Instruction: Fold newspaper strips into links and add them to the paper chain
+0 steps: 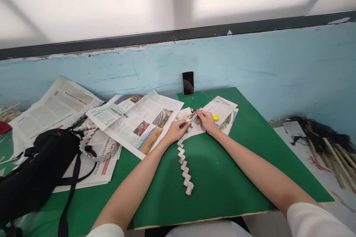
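In the head view, a person in white sleeves leans both forearms over a green table (pixel 236 177), hands meeting above a few loose printed sheets (pixel 222 108) near its far edge. A small pale paper strip (pixel 193 119) sits between the two hands, apparently held up so that both sets of fingertips can reach it. A zigzag chain (pixel 184 166) of folded paper runs from just below the left hand toward the near edge, laid lengthwise on bare tabletop, probably to keep it flat and untangled; whether the strip joins it cannot be told. A phone (pixel 188 83) stands upright against the blue wall (pixel 250 61), which seems to serve as its prop. Newspaper (pixel 136 118) spreads to the left, beside a black bag (pixel 55 146) and another folded-paper chain (pixel 107 155), leaving the middle free for the work. The left hand (pixel 178 130) is curled, thumb and fingers pinching the strip's near end; the right hand (pixel 208 121), fingers bent inward, grips the other end, with a yellow object (pixel 216 117) just beyond it, its kind unclear
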Demonstrator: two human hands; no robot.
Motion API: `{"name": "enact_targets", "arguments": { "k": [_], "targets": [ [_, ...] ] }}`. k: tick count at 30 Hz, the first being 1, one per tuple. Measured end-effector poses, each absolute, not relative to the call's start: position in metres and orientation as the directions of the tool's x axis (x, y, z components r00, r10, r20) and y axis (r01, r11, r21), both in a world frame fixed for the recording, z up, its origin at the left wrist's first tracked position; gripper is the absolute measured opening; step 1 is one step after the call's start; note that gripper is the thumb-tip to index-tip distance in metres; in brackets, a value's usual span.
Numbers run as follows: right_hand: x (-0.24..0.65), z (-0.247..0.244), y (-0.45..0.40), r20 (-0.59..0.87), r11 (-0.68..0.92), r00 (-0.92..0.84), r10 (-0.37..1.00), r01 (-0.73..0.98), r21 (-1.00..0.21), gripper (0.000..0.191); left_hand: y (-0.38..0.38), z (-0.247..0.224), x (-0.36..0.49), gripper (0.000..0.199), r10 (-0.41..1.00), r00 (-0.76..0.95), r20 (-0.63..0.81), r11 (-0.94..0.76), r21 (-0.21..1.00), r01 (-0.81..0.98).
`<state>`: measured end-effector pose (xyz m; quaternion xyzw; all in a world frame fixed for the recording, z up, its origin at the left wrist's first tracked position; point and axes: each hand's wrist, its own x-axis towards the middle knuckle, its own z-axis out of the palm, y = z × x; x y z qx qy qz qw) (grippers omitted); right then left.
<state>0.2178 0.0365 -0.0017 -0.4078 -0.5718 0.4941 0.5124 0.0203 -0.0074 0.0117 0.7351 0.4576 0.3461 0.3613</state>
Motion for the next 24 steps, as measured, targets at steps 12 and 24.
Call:
{"name": "enact_targets", "arguments": {
  "k": [12, 24],
  "targets": [
    [0.2175, 0.0005, 0.0368, 0.169, 0.182, -0.202, 0.965, 0.049, -0.982, 0.049, -0.0046, 0.0072, 0.0189, 0.034, 0.932, 0.339, 0.130, -0.268, 0.876, 0.401],
    [0.2208, -0.0051, 0.0412, 0.184, 0.181, -0.077, 0.980, -0.040, -0.983, 0.042, -0.0032, 0.0082, 0.0210, 0.033, 0.929, 0.339, 0.148, -0.283, 0.874, 0.395]
  ]
}}
